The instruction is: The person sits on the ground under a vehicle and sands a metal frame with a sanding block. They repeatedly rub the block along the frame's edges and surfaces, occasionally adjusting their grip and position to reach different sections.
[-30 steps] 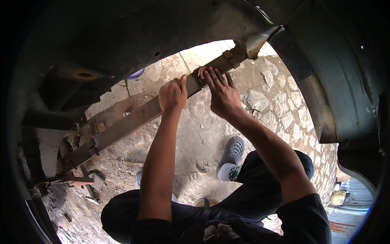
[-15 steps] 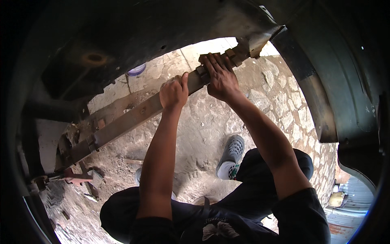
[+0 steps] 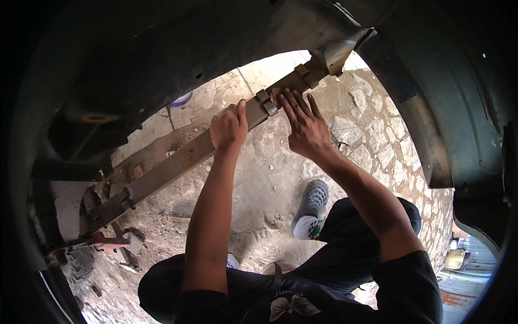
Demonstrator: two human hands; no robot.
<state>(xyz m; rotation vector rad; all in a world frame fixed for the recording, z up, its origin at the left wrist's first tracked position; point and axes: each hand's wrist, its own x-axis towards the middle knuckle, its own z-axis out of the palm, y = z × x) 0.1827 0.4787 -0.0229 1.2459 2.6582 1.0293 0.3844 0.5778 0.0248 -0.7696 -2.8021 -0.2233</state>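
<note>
A long rusty brown leaf spring (image 3: 171, 166) slants from lower left to upper right under a vehicle body. My left hand (image 3: 228, 127) is wrapped round its middle, thumb pointing up along it. My right hand (image 3: 307, 127) lies with fingers stretched flat over the upper part, pressing a small brown sheet (image 3: 276, 96) that looks like sandpaper; most of it is hidden under the fingers. A metal clamp (image 3: 266, 102) rings the spring between my hands. Another clamp (image 3: 306, 75) sits beyond my right fingers, and a third clamp (image 3: 126, 198) is near the lower end.
The dark body panel (image 3: 162, 59) overhangs from above, and a curved fender edge (image 3: 426, 140) closes the right side. A red metal part (image 3: 110, 241) lies at the lower left. My grey clog (image 3: 312, 202) stands on the dirt floor. A purple round thing (image 3: 182, 99) shows behind the panel.
My right hand has slid toward me and slightly right across the spring, uncovering the clamp beside it. The brown sheet moved with it. My left hand keeps its grip.
</note>
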